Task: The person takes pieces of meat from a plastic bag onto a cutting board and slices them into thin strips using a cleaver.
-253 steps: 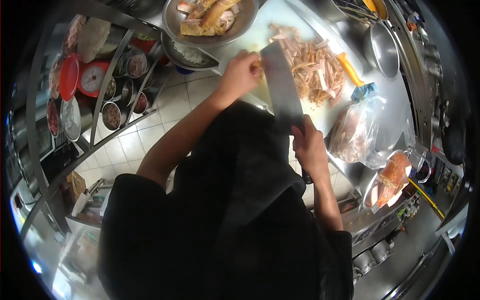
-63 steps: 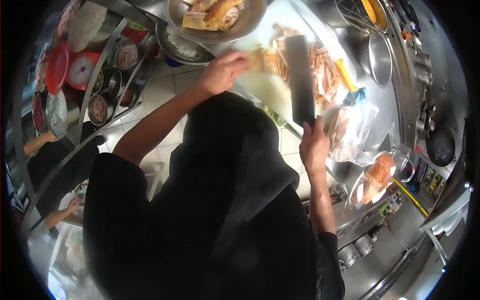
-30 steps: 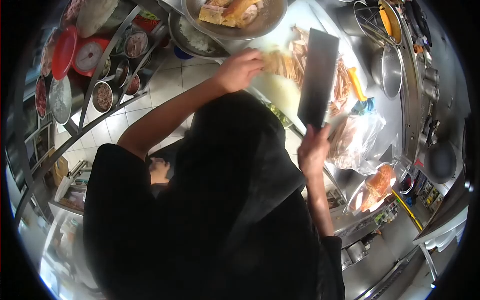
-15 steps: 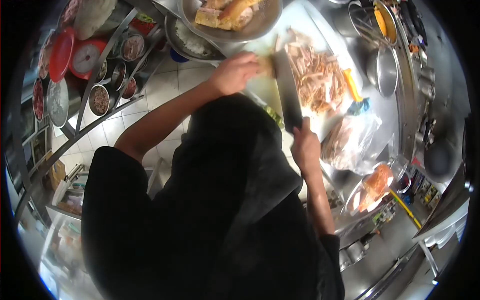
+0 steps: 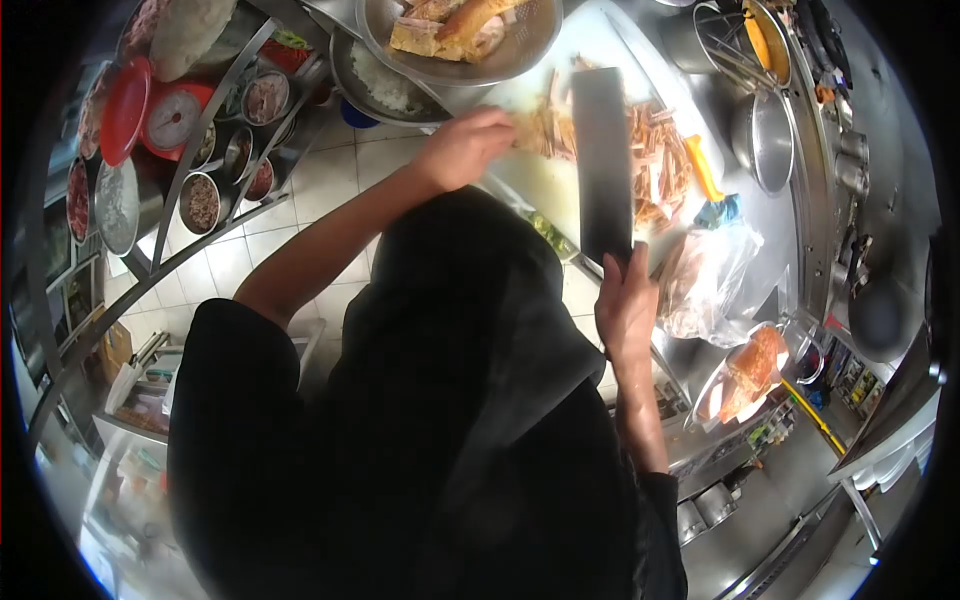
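My right hand (image 5: 628, 305) grips the handle of a broad cleaver (image 5: 603, 165), its blade turned flat side up above the white cutting board (image 5: 515, 180). Strips of sliced cooked meat (image 5: 655, 180) are heaped right of the blade, partly covered by it. More cut strips (image 5: 550, 130) lie on the blade's left. My left hand (image 5: 465, 148) has its fingers curled together at the board's left side, against a pale brown piece of meat (image 5: 524, 134); its fingertips are blurred.
A perforated metal bowl (image 5: 545, 50) with large meat pieces stands beyond the board. To the right are a yellow-handled tool (image 5: 703, 168), a plastic bag of meat (image 5: 695, 285), a metal bowl (image 5: 768, 140) and a tray with roasted meat (image 5: 755, 370). Racked ingredient bowls (image 5: 200, 200) stand left.
The cleaver has moved right and turned from edge-down to flat side up. Cut strips now show left of the blade. My right hand has shifted slightly right; my left hand has barely moved.
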The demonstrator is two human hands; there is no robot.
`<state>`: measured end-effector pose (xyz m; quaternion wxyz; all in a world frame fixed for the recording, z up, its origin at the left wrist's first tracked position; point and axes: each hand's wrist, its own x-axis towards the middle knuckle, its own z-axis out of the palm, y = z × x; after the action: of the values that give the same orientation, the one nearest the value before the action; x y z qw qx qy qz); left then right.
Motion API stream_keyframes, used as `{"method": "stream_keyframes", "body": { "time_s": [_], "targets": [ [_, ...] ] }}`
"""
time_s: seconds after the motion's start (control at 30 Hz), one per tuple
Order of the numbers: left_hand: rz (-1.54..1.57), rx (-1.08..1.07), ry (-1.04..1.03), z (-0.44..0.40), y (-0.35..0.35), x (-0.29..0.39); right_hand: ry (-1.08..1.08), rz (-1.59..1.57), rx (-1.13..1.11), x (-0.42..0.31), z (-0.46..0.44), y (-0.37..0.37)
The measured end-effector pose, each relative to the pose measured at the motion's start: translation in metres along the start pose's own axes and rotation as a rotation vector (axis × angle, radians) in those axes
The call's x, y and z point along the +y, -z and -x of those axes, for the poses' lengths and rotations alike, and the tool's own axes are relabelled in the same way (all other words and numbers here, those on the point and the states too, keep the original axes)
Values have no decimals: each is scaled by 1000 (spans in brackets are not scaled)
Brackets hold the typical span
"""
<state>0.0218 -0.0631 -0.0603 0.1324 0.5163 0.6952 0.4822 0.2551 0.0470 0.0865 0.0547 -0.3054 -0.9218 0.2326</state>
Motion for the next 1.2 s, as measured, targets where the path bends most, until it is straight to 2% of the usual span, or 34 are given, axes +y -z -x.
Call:
{"method": "stream_keyframes", "body": {
  "time_s": [0.03, 0.1, 0.17, 0.3, 0.33, 0.37, 0.43, 0.5, 0.57, 0.63, 0.7, 0.77, 0.8, 0.83, 0.9, 1.03, 1.1, 1.13, 1.2],
  "targets": [
    [2, 2, 4, 0, 0, 1, 1, 2, -4, 1, 2, -6],
    [66, 26, 51, 2, 0, 5, -150, -8, -72, 4, 8, -19],
    [57, 21, 31, 3, 0, 2, -111, 126, -286, 19, -1, -37],
    [-5, -19, -34, 2, -1, -3, -122, 200, -206, -5, -5, -1],
    [8, -28, -22, 9, -4, 1, -134, 34, -114, -9, 1, 0],
    [-1, -2, -33, 2, -2, 0, -124, 36, -108, -10, -1, -5],
    [-2, 13, -40, 1, -2, 1, -267, -65, -13, -10, 11, -19],
    [48, 20, -32, 0, -3, 0, -115, 69, -235, 8, 4, -36],
    [28, -6, -37, -1, -3, 1, -73, 144, -253, 13, 2, -31],
    [13, -35, -20, 3, -4, 2, -118, 189, -288, -5, -3, -3],
    [-70, 5, -79, 0, -3, 2, -112, 90, -194, -9, 2, -5],
    [-42, 42, -61, 1, -4, 5, -91, -69, -5, -3, 17, -22],
    [-16, 78, -45, 1, -3, 6, -124, -109, -102, 2, 15, -31],
    [-16, 72, -49, 3, -2, 5, -93, 54, -226, 7, 10, -40],
    [60, 50, -59, 4, -3, 0, -118, 136, -294, 8, 6, -38],
    [-2, 45, -98, 5, 2, -2, -75, 70, -157, -7, 10, -16],
    [-22, 167, -59, 8, 8, 9, -160, 4, -67, -11, 18, -19],
    [-22, 160, -60, 16, 10, 12, -61, 20, -27, -7, 18, -28],
    [27, 102, 129, 28, 13, 14, -56, 116, -195, 7, 11, -41]
  ]
}}
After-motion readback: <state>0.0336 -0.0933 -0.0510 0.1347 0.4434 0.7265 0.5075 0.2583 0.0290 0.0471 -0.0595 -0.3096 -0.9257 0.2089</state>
